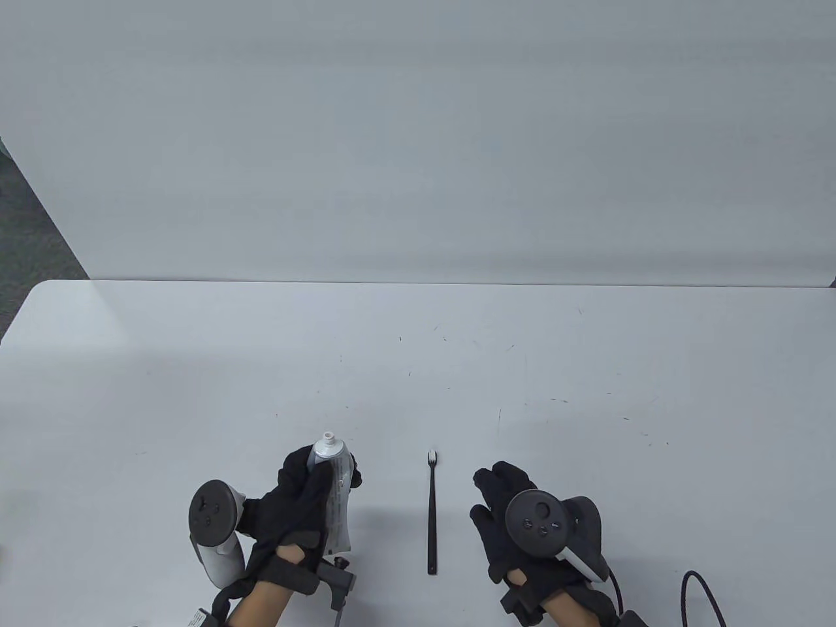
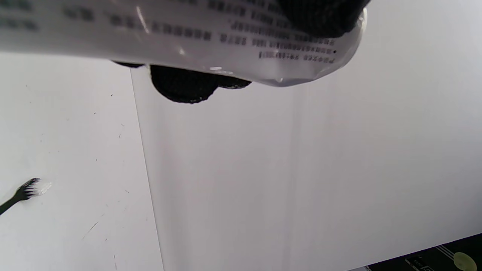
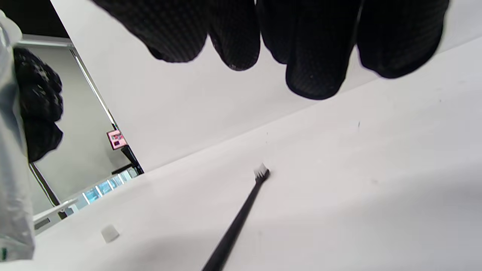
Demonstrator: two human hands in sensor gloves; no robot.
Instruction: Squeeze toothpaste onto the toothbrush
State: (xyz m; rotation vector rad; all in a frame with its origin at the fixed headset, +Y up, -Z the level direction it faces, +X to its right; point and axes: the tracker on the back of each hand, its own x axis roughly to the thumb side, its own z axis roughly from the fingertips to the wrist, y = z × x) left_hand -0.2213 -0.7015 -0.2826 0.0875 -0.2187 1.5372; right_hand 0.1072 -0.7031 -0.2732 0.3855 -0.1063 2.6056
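Note:
My left hand (image 1: 307,490) grips a white toothpaste tube (image 1: 332,486) and holds it upright-tilted, its uncapped nozzle pointing away from me. The tube fills the top of the left wrist view (image 2: 188,34) and shows at the left edge of the right wrist view (image 3: 11,180). A black toothbrush (image 1: 432,516) with white bristles lies flat on the table between my hands, head away from me. It also shows in the right wrist view (image 3: 241,214), and its head shows in the left wrist view (image 2: 32,188). My right hand (image 1: 499,493) is open and empty, palm down, just right of the brush.
A small white cap (image 3: 110,233) lies on the white table (image 1: 418,366) near the tube; it shows only in the right wrist view. A white wall panel stands behind the table. A black cable (image 1: 702,591) curls at the front right.

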